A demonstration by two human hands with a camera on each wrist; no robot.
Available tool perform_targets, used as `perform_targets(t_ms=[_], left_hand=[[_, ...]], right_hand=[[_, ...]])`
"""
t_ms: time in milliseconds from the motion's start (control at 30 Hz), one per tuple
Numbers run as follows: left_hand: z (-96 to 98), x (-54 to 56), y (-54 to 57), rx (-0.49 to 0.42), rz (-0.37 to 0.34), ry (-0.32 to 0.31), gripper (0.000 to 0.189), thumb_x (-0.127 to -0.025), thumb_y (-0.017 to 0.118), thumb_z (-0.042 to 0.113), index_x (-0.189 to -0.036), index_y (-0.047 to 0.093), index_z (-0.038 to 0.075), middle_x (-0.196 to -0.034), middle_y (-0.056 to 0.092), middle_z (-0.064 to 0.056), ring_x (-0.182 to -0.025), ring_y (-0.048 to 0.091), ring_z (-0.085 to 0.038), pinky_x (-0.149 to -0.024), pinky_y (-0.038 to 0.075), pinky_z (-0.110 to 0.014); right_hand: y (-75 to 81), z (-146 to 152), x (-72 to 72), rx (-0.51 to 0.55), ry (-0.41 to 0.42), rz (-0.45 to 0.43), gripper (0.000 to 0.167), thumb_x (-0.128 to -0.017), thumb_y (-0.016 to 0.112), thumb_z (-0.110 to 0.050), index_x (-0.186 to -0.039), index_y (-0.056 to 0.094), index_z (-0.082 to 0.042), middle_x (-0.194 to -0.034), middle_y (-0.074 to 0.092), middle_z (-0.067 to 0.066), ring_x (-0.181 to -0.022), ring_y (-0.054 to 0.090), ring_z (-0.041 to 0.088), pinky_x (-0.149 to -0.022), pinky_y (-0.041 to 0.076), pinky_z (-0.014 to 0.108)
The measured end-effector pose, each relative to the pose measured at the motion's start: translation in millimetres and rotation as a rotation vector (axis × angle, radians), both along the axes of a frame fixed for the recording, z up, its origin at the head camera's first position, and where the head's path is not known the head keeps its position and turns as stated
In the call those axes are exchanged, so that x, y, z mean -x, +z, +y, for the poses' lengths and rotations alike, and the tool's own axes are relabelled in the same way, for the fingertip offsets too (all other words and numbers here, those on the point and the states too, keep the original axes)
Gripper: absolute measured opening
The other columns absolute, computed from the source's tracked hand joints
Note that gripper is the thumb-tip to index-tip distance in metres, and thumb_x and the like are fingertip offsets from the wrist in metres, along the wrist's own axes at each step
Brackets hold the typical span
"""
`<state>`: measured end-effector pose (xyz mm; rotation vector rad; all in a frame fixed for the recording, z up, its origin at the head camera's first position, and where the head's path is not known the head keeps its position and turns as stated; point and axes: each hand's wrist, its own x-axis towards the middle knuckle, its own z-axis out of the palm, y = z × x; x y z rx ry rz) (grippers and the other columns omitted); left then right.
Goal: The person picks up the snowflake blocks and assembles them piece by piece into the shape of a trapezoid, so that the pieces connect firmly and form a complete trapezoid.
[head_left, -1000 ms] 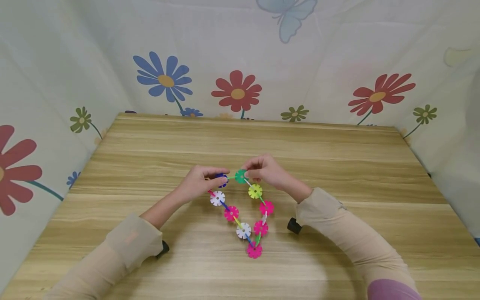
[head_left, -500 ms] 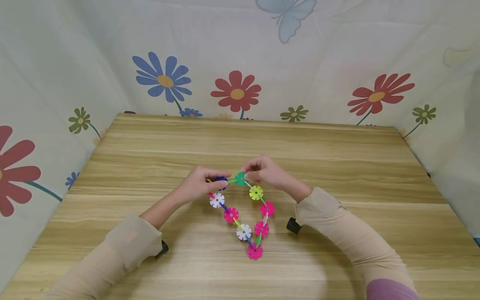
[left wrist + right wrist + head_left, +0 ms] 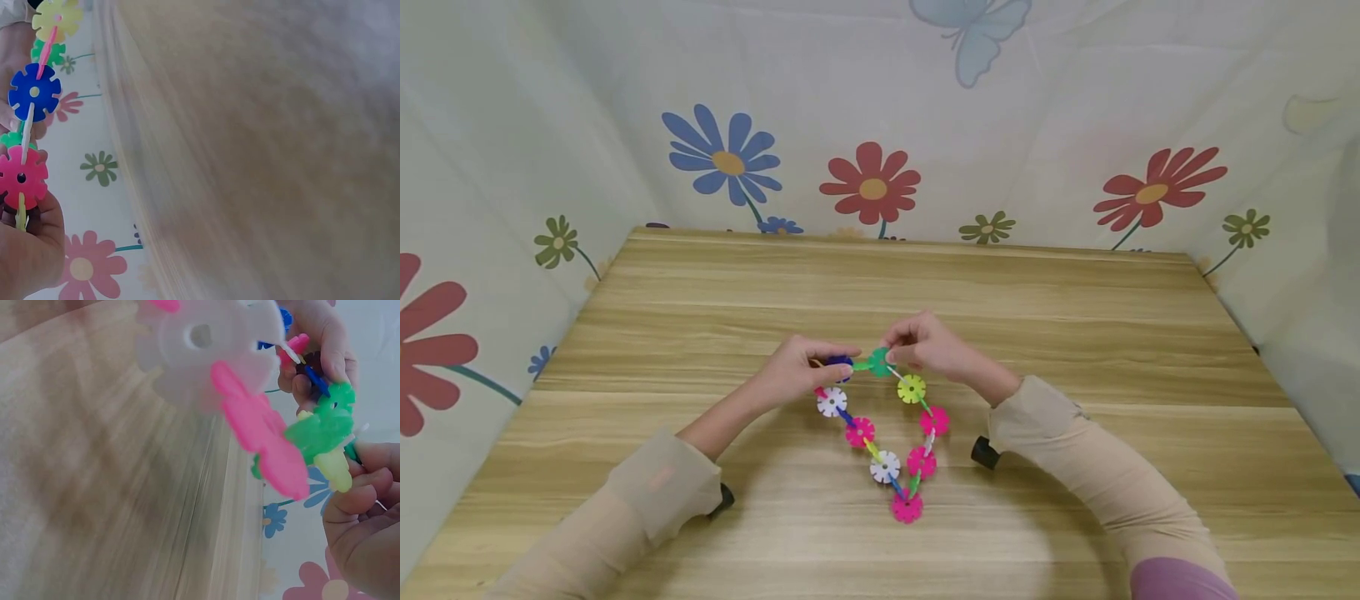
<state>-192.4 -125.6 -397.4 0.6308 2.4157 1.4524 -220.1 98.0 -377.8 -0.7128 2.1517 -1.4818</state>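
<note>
A loop of slotted plastic snowflake discs hangs between both hands in the head view, flat discs alternating with edge-on ones. My left hand pinches a dark blue disc between thumb and fingers. With thumb and fingertips, my right hand holds a green disc. A light green disc, edge-on, bridges the two. White discs run down the left side, a yellow disc sits on the right, and a pink disc marks the lowest point. Fingers partly cover the blue disc.
The wood-grain table lies beneath the hands. Behind it and at both sides hangs a pale curtain printed with flowers. Small black devices show under both sleeved wrists.
The loop and the held discs have come slightly lower, toward the person. Both hands keep their hold on the blue and green discs and have barely moved.
</note>
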Motion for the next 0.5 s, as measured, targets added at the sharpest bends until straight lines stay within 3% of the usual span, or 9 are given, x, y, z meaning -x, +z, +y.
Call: perform_targets(t_ms=[233,500], left_hand=[[0.1,-0.3,1.4,0.002,0.009,0.004,0.033,-0.082,0.062,0.021,-0.111,0.062,0.004,-0.086,0.067,-0.013,-0.064,0.054,-0.013,-0.049,0.045,-0.021],[2.4,0.9,3.7,0.023,0.023,-0.073,0.033,-0.083,0.061,0.029,-0.110,0.063,0.011,-0.079,0.064,-0.010,-0.062,0.050,-0.012,-0.050,0.042,-0.021]], right_hand=[[1.9,-0.2,-4.6,0.015,-0.017,0.012,0.013,-0.081,0.051,0.006,-0.089,0.059,0.012,-0.066,0.053,0.005,-0.045,0.036,0.006,-0.042,0.031,0.016],[1.8,5.1,-6.4,0.019,-0.030,0.012,0.015,-0.081,0.052,0.003,-0.091,0.060,0.011,-0.067,0.054,0.009,-0.046,0.037,0.007,-0.042,0.032,0.019]])
